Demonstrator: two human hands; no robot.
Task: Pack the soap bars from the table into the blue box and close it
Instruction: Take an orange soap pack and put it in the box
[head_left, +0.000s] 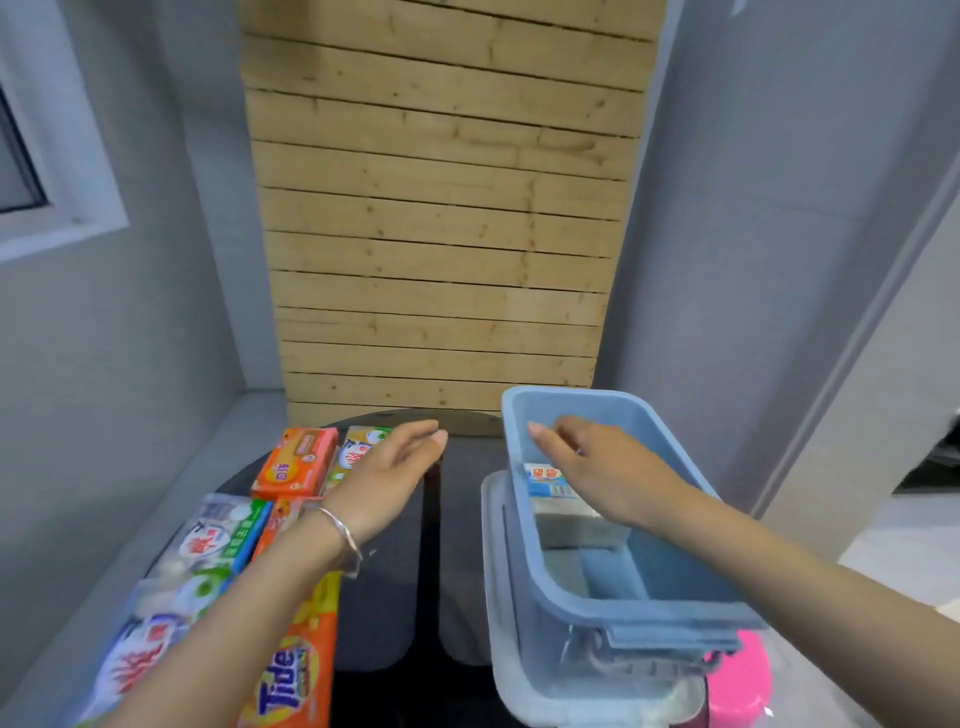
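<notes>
Here, a dark round worktop (387, 587) holds wrapped soap bars (296, 462) crowded along its left side. The left hand (387, 478), open and empty, reaches over them, likely choosing one. The right hand (597, 467), fingers loose and holding nothing, sits inside the open blue box (649, 597) above one packed bar (545, 480).

The person is wearing no sleeves; both forearms are showing bare. The left hand (395, 467) is wearing a thin silver bangle (345, 535) at the wrist. The right hand (597, 467) is wearing nothing.
</notes>
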